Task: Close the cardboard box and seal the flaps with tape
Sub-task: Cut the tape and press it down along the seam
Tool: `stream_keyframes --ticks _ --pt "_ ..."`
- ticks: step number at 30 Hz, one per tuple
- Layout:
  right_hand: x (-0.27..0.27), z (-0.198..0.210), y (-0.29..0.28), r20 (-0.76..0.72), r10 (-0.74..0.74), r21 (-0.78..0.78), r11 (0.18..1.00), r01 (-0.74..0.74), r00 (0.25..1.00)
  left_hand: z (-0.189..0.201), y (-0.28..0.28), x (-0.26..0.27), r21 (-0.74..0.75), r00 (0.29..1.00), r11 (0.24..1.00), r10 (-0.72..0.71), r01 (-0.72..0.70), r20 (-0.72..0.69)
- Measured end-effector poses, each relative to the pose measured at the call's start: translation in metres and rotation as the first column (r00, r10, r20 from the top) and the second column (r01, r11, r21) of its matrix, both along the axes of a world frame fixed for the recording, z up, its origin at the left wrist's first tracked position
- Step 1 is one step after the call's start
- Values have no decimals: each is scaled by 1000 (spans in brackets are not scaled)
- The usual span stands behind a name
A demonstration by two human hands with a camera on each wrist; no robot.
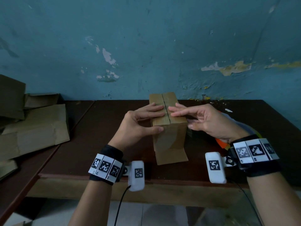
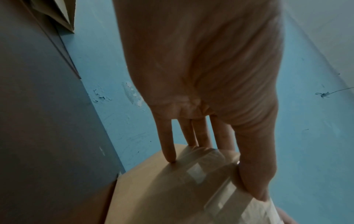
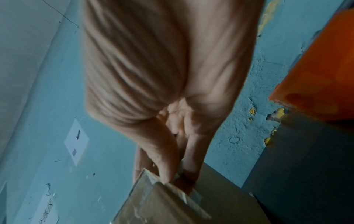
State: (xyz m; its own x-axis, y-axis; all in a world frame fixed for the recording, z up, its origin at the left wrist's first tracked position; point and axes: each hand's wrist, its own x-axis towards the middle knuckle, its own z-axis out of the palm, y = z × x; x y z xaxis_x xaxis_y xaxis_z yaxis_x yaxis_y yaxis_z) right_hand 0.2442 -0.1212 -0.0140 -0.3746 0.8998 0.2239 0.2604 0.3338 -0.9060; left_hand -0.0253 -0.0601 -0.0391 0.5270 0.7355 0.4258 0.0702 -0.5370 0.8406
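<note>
A small brown cardboard box (image 1: 171,141) stands upright on the dark wooden table (image 1: 97,144), its two top flaps folded down and meeting at a centre seam. My left hand (image 1: 153,119) lies with straight fingers on the left flap, thumb against the front face. My right hand (image 1: 184,115) rests two straight fingers on the right flap, thumb by the box's right front edge. Clear tape (image 2: 220,181) shines on the box (image 2: 153,189) under my left hand (image 2: 210,106). In the right wrist view my right hand (image 3: 172,166) touches a taped corner (image 3: 182,195).
Flattened cardboard pieces (image 1: 32,128) are piled on the table's left side. An orange object (image 1: 220,142) lies under my right wrist, also showing as an orange block (image 3: 316,75). A peeling blue wall (image 1: 146,46) rises just behind the box.
</note>
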Motion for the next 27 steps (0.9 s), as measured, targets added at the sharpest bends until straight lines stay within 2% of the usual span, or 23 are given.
stream_keyframes --ticks 13,27 --pt "2 1 -1 20 8 -7 1000 -8 1000 -1 -1 1 27 1000 1000 -3 3 0" --pt "-4 0 3 51 -103 0 995 103 993 -3 1 2 35 1000 999 -1 1 -9"
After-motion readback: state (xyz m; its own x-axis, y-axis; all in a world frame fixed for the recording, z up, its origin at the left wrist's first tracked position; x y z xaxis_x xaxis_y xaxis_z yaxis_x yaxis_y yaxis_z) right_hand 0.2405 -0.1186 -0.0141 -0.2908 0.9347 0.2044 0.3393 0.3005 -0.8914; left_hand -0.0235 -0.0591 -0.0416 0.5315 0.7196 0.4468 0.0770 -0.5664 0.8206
